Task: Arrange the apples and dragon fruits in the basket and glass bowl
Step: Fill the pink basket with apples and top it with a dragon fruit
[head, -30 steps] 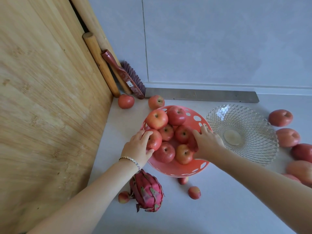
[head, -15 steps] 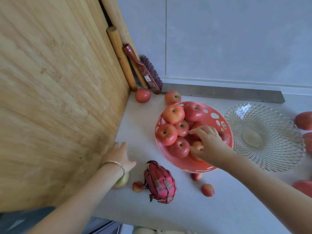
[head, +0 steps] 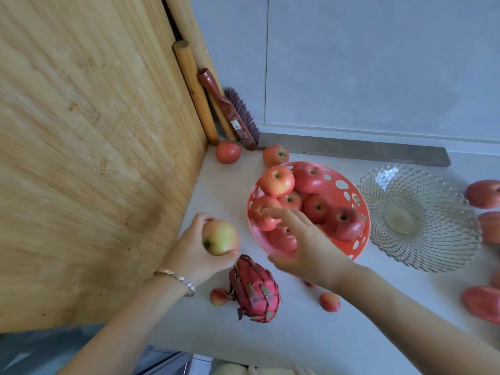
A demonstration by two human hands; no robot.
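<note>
On the pale surface (head: pixel 359 334), against a tall bamboo board (head: pixel 89 158) at left: red perforated basket (head: pixel 351 190), heaped with red apples (head: pixel 277 181). Glass bowl (head: pixel 422 220) just right of the basket, nothing in it, rims near or touching — cannot tell which.

Left hand (head: pixel 194 253), bracelet (head: pixel 177 277) at the wrist, is closed round a yellow-green apple (head: pixel 219 237), fingers wrapped behind it, fruit held clear of the surface, between the board and the basket.

Right hand (head: pixel 305 247) is spread, fingers extended and loose, palm down over the near-left part of the basket. It holds nothing. Fingertips lie over an apple at the basket's left rim; contact unclear, some blur.

One dragon fruit (head: pixel 255 289) lies on the surface in front of the basket, just below the left hand. Small reddish fruits (head: pixel 218 296) lie beside it, another to its right under the right forearm.

Loose apples: two behind the basket near the wall, one of them (head: pixel 228 152) at the foot of the board. More large red fruits (head: pixel 483 193) at the right edge beyond the bowl, partly cut off.

Wooden rolling pin (head: pixel 194 90) and red-handled brush (head: pixel 230 112) lean in the corner.
</note>
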